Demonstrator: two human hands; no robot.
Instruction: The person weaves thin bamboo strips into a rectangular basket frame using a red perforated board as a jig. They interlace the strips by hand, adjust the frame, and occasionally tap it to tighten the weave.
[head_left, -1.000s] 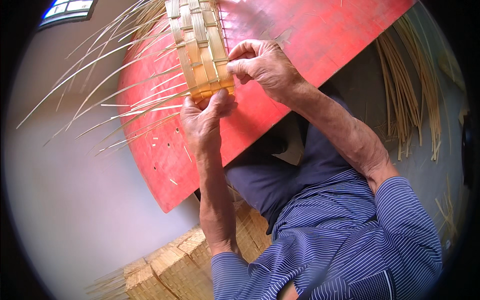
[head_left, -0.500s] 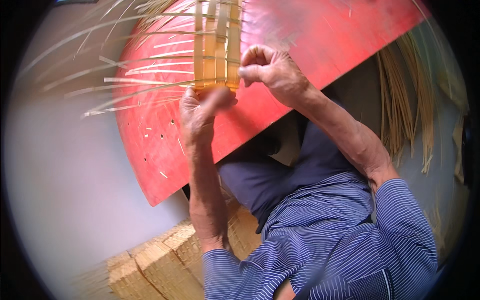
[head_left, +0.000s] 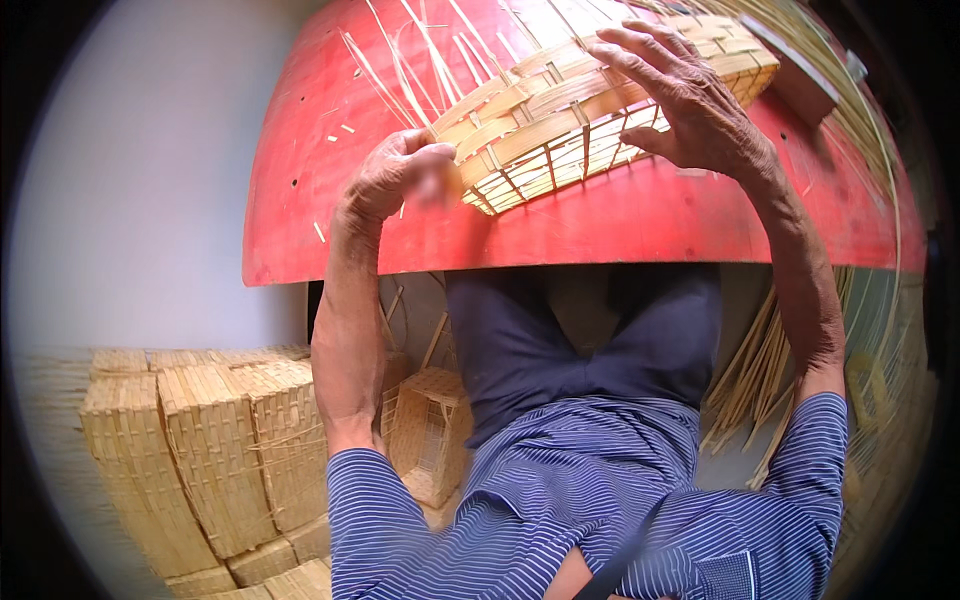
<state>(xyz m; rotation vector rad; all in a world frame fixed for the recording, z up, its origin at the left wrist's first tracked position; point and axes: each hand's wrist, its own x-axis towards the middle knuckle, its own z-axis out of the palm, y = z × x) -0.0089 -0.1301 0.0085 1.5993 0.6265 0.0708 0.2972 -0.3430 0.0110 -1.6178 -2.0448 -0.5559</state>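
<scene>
A woven bamboo basket (head_left: 545,105), rectangular with flat strips along its side and an open lattice on its lower face, is tilted over the red table (head_left: 350,240). Several loose strip ends stick out from its far side. My left hand (head_left: 395,175) is closed on the basket's left end, thumb and fingers pinching the corner; the fingertips are blurred. My right hand (head_left: 690,105) has its fingers spread across the upper edge near the basket's right part, thumb apart below. Whether its fingertips press on the weave I cannot tell.
Several woven baskets (head_left: 205,450) are stacked on the floor at the lower left, with a smaller one (head_left: 430,400) by my left leg. A wooden block (head_left: 800,85) and long strips (head_left: 850,120) lie at the table's right. More strips (head_left: 755,360) hang below on the right.
The basket has turned from standing nearly upright in view to lying slantwise toward the right. My right hand has opened from a pinch and moved right over it. The view has shifted too.
</scene>
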